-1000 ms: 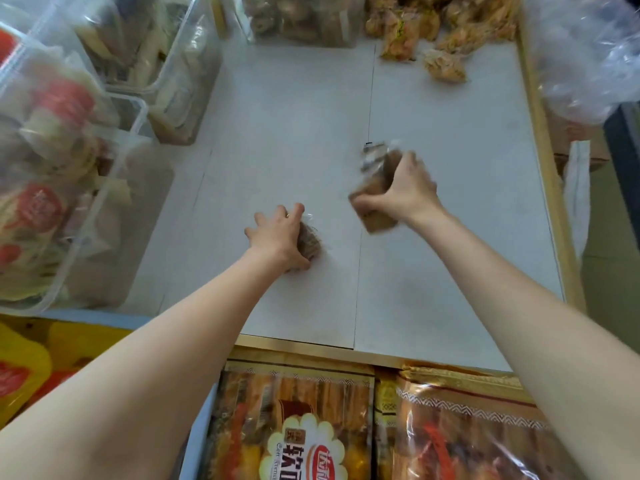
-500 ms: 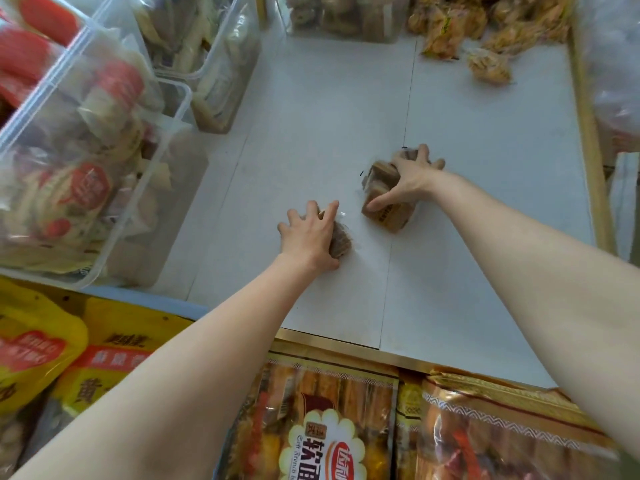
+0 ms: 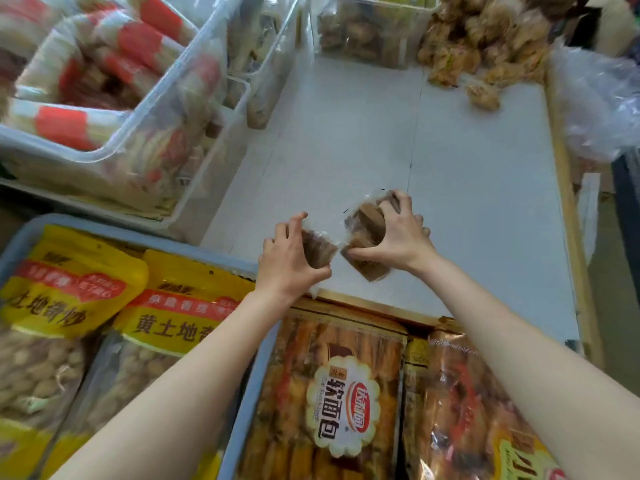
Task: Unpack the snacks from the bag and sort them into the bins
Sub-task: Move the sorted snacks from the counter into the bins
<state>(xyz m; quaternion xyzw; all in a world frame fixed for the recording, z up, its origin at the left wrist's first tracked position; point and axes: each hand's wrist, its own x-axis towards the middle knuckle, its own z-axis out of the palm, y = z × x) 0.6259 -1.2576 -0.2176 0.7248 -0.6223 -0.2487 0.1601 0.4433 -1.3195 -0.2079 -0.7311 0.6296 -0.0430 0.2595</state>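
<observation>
Near the shelf's front edge, left hand (image 3: 289, 259) and right hand (image 3: 398, 239) each grip brown packs (image 3: 367, 223); next, carrying them to a bin (image 3: 194, 46).

A broad stretch of bare pale-grey shelf board (image 3: 467, 188) lies open through the centre and right of the frame. Clear plastic bins of red-and-white packets (image 3: 114, 98) wall off the upper left, a heap of brown wrapped snacks (image 3: 485, 53) blocks the top, and a crumpled clear plastic bag (image 3: 599, 109) overhangs the right edge.
</observation>
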